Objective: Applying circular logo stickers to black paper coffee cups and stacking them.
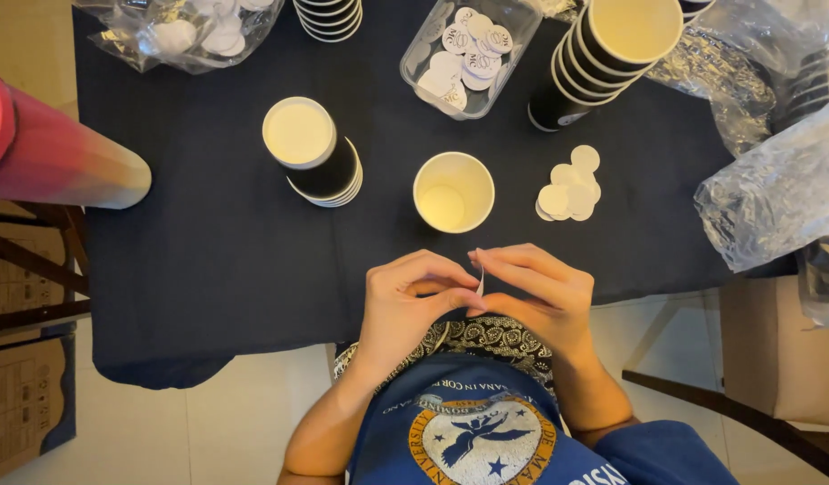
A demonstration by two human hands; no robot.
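Observation:
My left hand (pixel 411 301) and my right hand (pixel 533 293) meet at the near edge of the dark table (pixel 208 260). Both pinch a small white round sticker (pixel 479 280) held on edge between the fingertips. Just beyond the hands stands an open paper cup (pixel 453 191), upright, with a pale inside. To the right of it lies a small pile of white round discs (pixel 570 188). A stack of black cups (pixel 314 153) turned upside down stands to the left of the open cup.
A clear plastic box of round stickers (pixel 468 52) sits at the back, and a tall stack of black cups (pixel 612 54) leans beside it. Plastic bags (pixel 774 189) crowd the right side and another bag (pixel 185 31) the back left. A red-to-white cone (pixel 55 157) lies at the left.

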